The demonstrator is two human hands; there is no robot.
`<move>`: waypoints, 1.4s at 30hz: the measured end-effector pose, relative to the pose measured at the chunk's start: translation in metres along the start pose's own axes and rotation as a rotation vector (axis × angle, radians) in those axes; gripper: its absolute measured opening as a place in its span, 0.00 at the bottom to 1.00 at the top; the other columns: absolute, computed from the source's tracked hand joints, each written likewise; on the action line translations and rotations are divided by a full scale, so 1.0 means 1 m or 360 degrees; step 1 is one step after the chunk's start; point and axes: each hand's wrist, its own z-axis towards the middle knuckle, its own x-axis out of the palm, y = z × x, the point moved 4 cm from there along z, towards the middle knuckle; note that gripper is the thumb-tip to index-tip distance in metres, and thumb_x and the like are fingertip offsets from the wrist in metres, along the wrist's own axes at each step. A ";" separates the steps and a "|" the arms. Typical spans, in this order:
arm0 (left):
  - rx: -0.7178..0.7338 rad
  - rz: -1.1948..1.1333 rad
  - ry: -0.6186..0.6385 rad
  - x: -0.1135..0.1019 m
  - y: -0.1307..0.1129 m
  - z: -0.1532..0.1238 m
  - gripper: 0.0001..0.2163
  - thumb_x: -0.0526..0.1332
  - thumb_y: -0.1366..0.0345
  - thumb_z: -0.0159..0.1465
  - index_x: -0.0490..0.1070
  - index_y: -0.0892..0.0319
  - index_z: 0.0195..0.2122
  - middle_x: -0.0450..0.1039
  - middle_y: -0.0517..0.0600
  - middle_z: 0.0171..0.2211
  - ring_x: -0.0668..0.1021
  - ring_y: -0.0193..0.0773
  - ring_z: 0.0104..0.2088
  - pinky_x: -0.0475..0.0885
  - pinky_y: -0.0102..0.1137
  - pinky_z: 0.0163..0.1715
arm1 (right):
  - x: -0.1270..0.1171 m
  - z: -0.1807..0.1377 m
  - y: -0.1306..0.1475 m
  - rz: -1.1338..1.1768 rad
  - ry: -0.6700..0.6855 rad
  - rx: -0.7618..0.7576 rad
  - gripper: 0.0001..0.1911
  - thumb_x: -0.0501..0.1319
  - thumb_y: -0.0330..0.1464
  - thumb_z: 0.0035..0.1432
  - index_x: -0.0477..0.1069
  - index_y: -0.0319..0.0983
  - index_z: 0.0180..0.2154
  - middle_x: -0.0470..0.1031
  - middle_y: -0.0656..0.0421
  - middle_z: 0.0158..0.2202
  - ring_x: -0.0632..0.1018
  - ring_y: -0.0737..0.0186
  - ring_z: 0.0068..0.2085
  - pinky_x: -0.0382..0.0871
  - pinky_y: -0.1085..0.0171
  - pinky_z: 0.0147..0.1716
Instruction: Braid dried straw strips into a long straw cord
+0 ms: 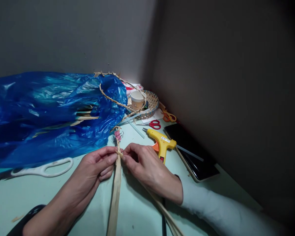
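Thumb and fingers of my left hand point(98, 165) pinch the left side of a pale plant-fibre braid point(118, 145). Opposite it, my right hand point(148, 168) is closed on the braid's strands, fingertips nearly meeting the left ones. A wide flat strip point(115, 200) runs from the crossing down toward me. More long strips point(166, 213) pass beneath my right wrist to the bottom edge. Just beyond my fingertips, a pink binder clip point(117, 135) grips the braid. Part of the crossing is hidden by my fingers.
A yellow glue gun point(165, 140) lies right of my hands, beside a black phone point(194, 154). White-handled scissors point(56, 167) are at left, below a blue plastic bag point(51, 114). Red scissors point(154, 124), a paper cup point(137, 100) and a woven basket point(153, 101) stand farther back.
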 end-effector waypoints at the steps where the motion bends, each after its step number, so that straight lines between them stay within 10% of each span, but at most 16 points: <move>1: 0.0004 -0.0002 0.0000 0.000 0.000 0.000 0.14 0.75 0.64 0.48 0.78 0.60 0.35 0.71 0.47 0.27 0.62 0.23 0.20 0.54 0.20 0.17 | 0.000 0.000 0.000 -0.0044 -0.0025 -0.0004 0.10 0.56 0.34 0.64 0.69 0.37 0.31 0.73 0.60 0.26 0.70 0.67 0.27 0.54 0.67 0.28; 22: 0.0085 0.0344 -0.0206 0.007 -0.003 0.001 0.13 0.68 0.56 0.52 0.69 0.59 0.26 0.51 0.35 0.12 0.51 0.24 0.15 0.45 0.23 0.15 | 0.002 -0.004 0.005 -0.0294 -0.0110 -0.0014 0.03 0.56 0.28 0.57 0.66 0.38 0.30 0.72 0.62 0.25 0.68 0.69 0.25 0.51 0.68 0.25; 29: 0.0069 0.0337 -0.0125 0.007 -0.005 0.001 0.12 0.68 0.57 0.53 0.72 0.60 0.30 0.66 0.41 0.16 0.54 0.24 0.16 0.43 0.25 0.16 | -0.001 -0.012 0.017 -0.0688 -0.0190 -0.0334 0.06 0.53 0.30 0.62 0.66 0.37 0.33 0.71 0.59 0.29 0.68 0.66 0.28 0.50 0.65 0.27; 32: 0.0080 0.0379 -0.0124 0.007 -0.006 0.002 0.11 0.67 0.58 0.53 0.73 0.60 0.29 0.58 0.38 0.13 0.52 0.24 0.15 0.42 0.26 0.17 | -0.003 -0.014 0.021 -0.0854 -0.0160 -0.0451 0.05 0.53 0.29 0.61 0.66 0.37 0.34 0.71 0.58 0.30 0.67 0.64 0.28 0.47 0.63 0.27; 42: 0.0122 0.0342 -0.0071 0.009 0.000 0.002 0.11 0.66 0.57 0.55 0.69 0.60 0.28 0.59 0.39 0.17 0.53 0.25 0.17 0.45 0.25 0.17 | -0.006 -0.008 0.027 -0.0695 -0.0149 -0.0258 0.08 0.55 0.30 0.61 0.65 0.38 0.28 0.68 0.61 0.22 0.63 0.68 0.22 0.47 0.65 0.24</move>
